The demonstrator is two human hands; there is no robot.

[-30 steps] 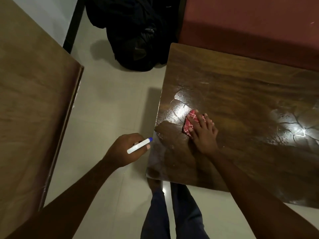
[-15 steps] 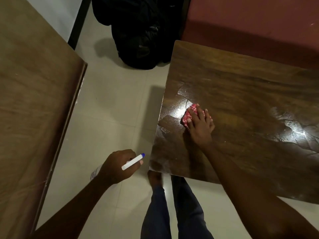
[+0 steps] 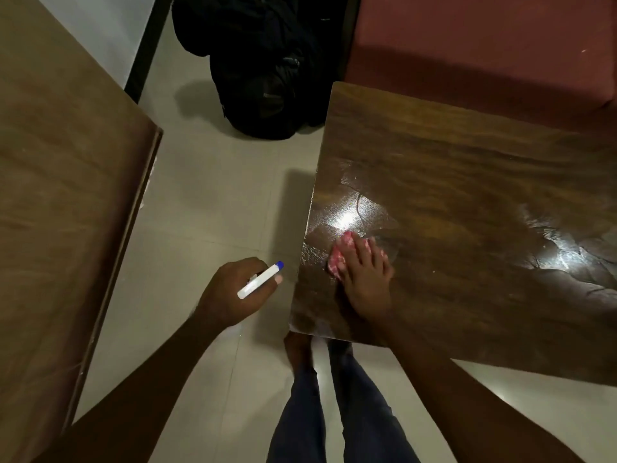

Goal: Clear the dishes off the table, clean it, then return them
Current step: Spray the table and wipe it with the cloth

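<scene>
Over pale floor tiles point(image 3: 207, 195), the left hand point(image 3: 233, 295) curls its fingers round a slim white tube point(image 3: 258, 281) with a blue tip. The right hand point(image 3: 365, 282), fingers flat, presses a crumpled red-checked cloth point(image 3: 338, 260) onto the glossy wood-grain surface point(image 3: 467, 195), near its left edge. Beyond slumps a black bag point(image 3: 267, 61).

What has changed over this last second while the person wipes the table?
The right hand, pressing the red checked cloth flat, slid it a little toward the left edge of the table and nearer the person. Nothing was picked up or let go. The left hand still grips the white tube with a blue tip beside the table, about where it was. The black bag has not moved.
</scene>
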